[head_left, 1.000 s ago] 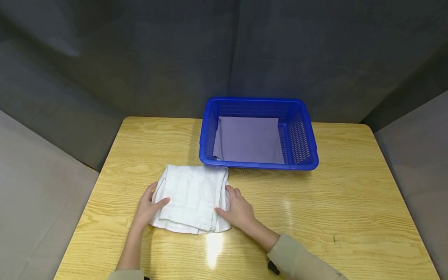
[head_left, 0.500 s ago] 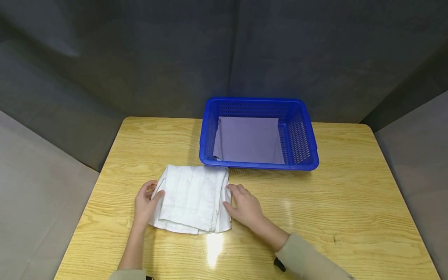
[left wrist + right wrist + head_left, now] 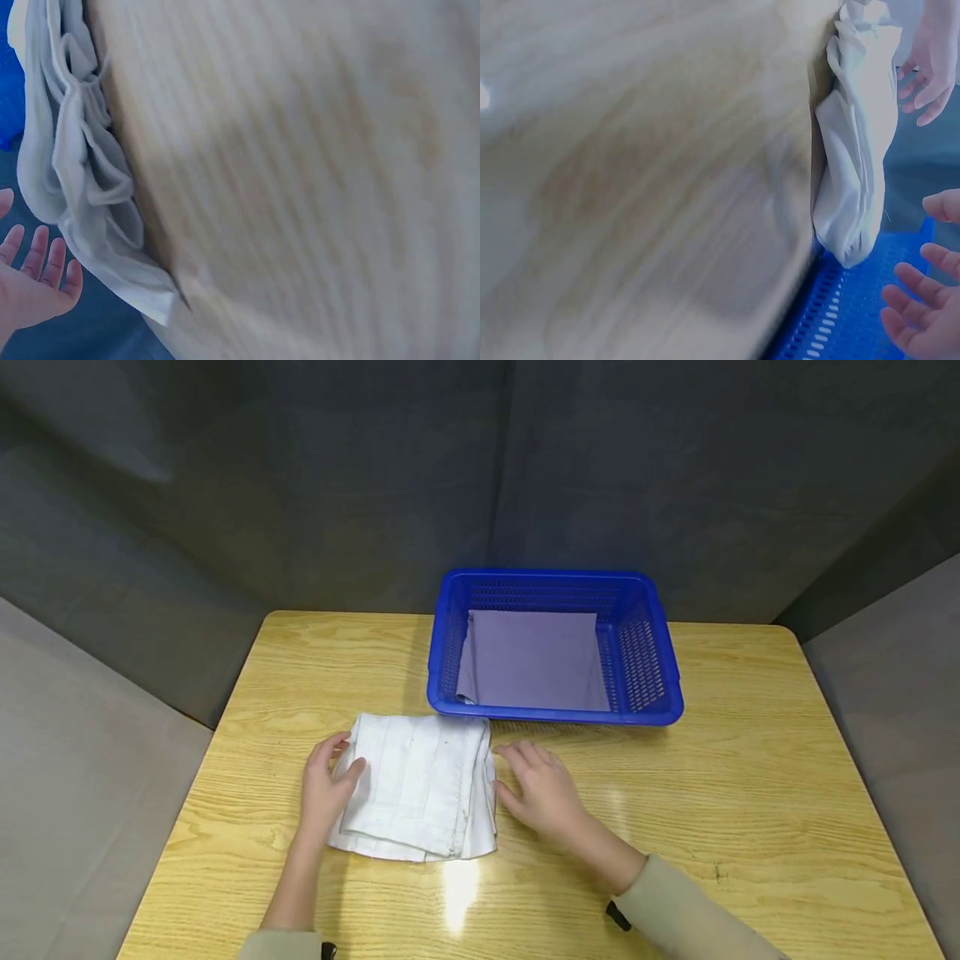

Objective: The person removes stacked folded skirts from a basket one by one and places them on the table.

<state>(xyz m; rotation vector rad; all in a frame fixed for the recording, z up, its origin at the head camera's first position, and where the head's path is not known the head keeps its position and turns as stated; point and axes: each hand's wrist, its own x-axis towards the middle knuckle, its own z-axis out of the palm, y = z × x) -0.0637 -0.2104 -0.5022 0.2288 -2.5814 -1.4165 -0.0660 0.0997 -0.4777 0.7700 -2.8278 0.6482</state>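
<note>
Matt white cloth [image 3: 411,781], smooth purple cloth [image 3: 536,660], glossy plastic basket [image 3: 555,716], shiny wood-grain tabletop [image 3: 750,793]

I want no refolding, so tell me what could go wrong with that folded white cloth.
The folded white cloth shows loose, uneven edges, so its layers could open if lifted. In the head view its far edge appears to reach the blue perforated plastic basket, so it might catch there.

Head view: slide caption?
Left hand and right hand flank a folded white cloth on a wood-grain table, in front of a blue perforated plastic basket holding folded mauve cloth.
</note>
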